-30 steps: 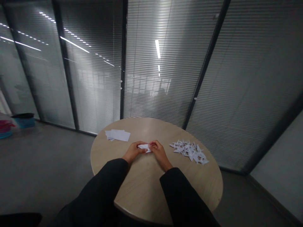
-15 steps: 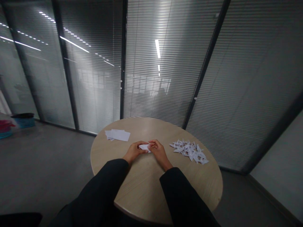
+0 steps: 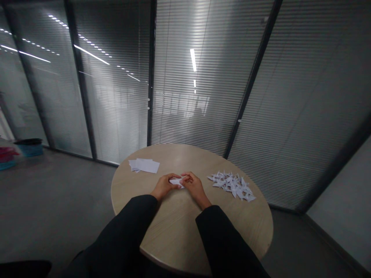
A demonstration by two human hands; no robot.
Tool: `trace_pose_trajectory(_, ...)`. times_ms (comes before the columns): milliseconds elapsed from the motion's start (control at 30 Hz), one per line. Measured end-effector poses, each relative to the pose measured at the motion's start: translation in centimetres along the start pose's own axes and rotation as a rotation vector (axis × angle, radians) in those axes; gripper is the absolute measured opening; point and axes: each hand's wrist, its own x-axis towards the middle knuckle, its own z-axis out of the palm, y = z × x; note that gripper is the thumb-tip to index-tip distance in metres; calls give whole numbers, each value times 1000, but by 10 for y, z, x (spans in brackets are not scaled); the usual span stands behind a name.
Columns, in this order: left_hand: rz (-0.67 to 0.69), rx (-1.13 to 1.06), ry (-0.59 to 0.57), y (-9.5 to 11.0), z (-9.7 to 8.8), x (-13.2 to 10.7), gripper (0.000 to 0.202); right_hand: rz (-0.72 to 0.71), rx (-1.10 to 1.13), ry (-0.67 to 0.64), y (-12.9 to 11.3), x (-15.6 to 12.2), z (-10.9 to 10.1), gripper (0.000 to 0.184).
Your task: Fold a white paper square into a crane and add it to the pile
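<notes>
A small white piece of folded paper (image 3: 176,181) lies on the round wooden table (image 3: 179,227), pinched from both sides. My left hand (image 3: 164,185) grips its left end with curled fingers. My right hand (image 3: 194,187) presses and pinches its right end, fingers closed over it. Both arms wear dark sleeves. The paper's exact fold is too small to make out.
A stack of flat white sheets (image 3: 144,165) lies at the table's far left. A heap of several folded white paper shapes (image 3: 232,185) sits to the right. Glass walls with blinds (image 3: 185,77) stand behind the table. Coloured bins (image 3: 29,147) rest on the floor at far left.
My right hand's fingers have shifted slightly leftward over the paper; otherwise both hands stay in place on it.
</notes>
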Motion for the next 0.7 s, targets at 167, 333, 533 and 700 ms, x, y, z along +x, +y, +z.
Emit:
trace_pose_trajectory(167, -6, 8, -3, -2, 0, 0, 41, 18, 50, -13, -2, -2, 1, 30)
trace_pose_trajectory(333, -25, -6, -16, -7, -1, 1, 44, 18, 37, -23, -3, -2, 2, 30)
trace_pose_trajectory(533, -39, -43, 11, -5, 0, 1, 44, 9, -45, -1, -3, -3, 3, 35)
trace_pose_trajectory(700, -34, -46, 51, -3, 0, 1, 44, 44, -93, -28, -6, -4, 3, 37)
